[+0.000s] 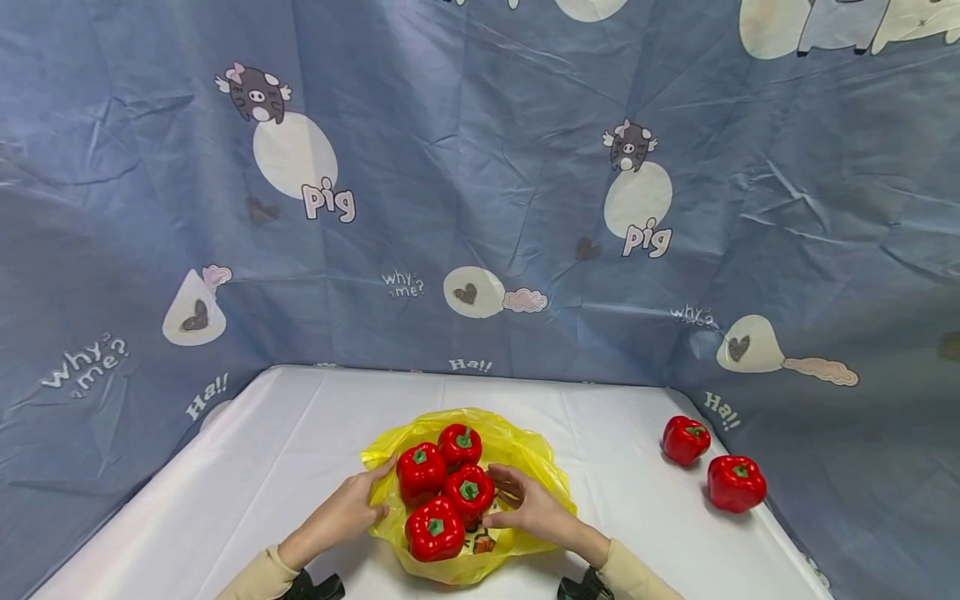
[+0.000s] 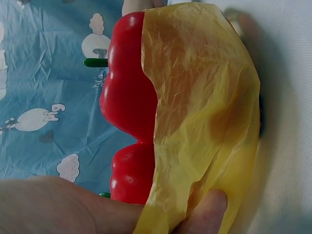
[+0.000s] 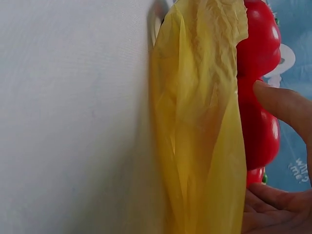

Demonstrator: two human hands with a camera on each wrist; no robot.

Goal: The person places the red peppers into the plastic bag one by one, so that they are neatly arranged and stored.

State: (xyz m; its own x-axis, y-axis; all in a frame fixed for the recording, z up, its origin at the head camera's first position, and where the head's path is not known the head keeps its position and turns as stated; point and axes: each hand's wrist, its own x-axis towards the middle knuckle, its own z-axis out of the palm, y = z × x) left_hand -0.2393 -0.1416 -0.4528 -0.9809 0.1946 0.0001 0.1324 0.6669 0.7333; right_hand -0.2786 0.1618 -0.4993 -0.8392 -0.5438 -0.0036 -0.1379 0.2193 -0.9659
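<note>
A crinkled yellow plastic bag [image 1: 525, 446] lies on the table with its mouth spread wide. Inside sit several red bell peppers [image 1: 435, 529] with green stems. At the bag's left side my left hand [image 1: 341, 512] pinches the rim, thumb outside and fingers inside; the thumb [image 2: 209, 212] shows in the left wrist view. From the right my right hand [image 1: 536, 508] reaches into the bag, its thumb and fingers loosely spread around the right-hand bell pepper [image 1: 470, 492]. A gap shows between that pepper and the fingers [image 3: 270, 204] in the right wrist view.
Two more red bell peppers, one farther back [image 1: 686, 440] and one nearer [image 1: 736, 483], lie by the right edge of the white table [image 1: 262, 467]. A blue printed cloth [image 1: 465, 208] hangs behind and along the sides.
</note>
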